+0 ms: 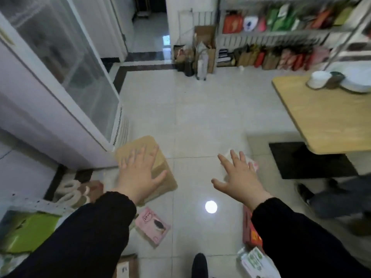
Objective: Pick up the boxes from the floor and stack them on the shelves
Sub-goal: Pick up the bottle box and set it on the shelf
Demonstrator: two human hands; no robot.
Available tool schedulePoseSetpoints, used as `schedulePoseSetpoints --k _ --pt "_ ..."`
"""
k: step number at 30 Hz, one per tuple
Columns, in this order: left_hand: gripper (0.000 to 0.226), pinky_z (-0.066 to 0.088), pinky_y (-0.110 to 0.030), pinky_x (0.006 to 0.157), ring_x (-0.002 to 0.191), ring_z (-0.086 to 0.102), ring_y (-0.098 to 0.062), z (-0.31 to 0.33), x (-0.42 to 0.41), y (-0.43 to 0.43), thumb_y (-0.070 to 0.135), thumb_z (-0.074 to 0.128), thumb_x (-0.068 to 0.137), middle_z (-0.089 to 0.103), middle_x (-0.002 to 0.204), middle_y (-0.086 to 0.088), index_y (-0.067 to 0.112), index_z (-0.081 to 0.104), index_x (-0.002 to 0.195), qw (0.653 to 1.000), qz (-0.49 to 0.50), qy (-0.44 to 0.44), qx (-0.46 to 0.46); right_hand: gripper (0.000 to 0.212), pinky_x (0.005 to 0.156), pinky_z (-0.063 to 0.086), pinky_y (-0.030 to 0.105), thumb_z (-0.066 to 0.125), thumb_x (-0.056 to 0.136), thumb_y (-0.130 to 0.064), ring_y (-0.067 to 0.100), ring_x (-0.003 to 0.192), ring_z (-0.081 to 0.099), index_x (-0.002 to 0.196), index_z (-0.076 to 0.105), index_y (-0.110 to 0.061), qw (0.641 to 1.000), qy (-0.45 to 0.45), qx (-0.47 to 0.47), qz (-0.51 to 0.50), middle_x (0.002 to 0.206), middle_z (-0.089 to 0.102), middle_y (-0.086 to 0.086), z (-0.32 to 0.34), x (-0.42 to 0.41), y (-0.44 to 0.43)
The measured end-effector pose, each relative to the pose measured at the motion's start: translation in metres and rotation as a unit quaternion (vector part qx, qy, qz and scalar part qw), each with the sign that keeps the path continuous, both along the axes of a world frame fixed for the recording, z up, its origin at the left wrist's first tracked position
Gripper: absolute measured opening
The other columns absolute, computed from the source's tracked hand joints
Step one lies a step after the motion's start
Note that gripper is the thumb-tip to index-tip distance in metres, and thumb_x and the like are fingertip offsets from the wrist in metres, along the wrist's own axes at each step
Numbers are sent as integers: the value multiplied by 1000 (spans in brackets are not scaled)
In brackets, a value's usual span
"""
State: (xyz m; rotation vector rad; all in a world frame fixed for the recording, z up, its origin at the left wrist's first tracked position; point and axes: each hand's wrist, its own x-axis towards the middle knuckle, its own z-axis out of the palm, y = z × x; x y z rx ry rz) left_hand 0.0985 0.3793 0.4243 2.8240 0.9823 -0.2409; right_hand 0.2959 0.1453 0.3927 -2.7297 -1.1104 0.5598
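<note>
Head view, looking down at the floor (200,117), with a round glare (211,207) as the marker. Up and left of the glare, a brown box (140,142) lying flat, long axis pointing away and slightly left toward the fridge (60,87). Left hand (138,173) spread wide over that box, fingers straight, gripping nothing; touching or just above, impossible to tell. Right hand (239,177) up and right of the glare, likewise splayed and empty, above a blurred white-and-pink packet (254,163).

Down and left of the glare, a pink box (153,227), flat, printed face up, turned diagonally, nearer than the left hand and just beside the left sleeve (90,237). Right of the glare, a red box (249,231), long axis running near to far, largely hidden by the right sleeve (301,237). Below that, a white-green box (255,261). At the bottom edge, left of the glare, a cardboard box (126,265). Far left, a green box (30,231).

Six boxes counted, two hands. Shelves (281,33) far beyond the glare, upper right, packed with bags. Tabletop (331,117) up and right of the glare.
</note>
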Motion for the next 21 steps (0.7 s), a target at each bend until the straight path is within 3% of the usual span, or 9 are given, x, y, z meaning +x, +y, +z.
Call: schedulePoseSetpoints --k 8,15,21 --pt "90 9 -56 125 158 -2 -30 -48 170 -48 76 22 87 2 172 -3 36 -3 163 984 -163 5 -66 85 121 20 49 50 82 -67 31 153 8 158 22 -39 987 51 -4 -151 169 12 5 -26 68 -81" --pt "84 10 -54 125 157 2 -31 -90 287 -37 66 37 97 6 172 -5 32 0 163 967 -221 15 -123 86 123 11 48 56 90 -59 32 157 -1 162 15 -34 960 105 -47 -257 170 9 9 -46 137 -85" --pt "85 16 -52 124 157 8 -29 -114 386 -7 67 37 95 13 170 -7 29 5 164 953 -253 23 -163 86 126 13 51 53 89 -65 31 158 0 161 21 -32 924 121 -29 -360 171 8 11 -60 207 -64"
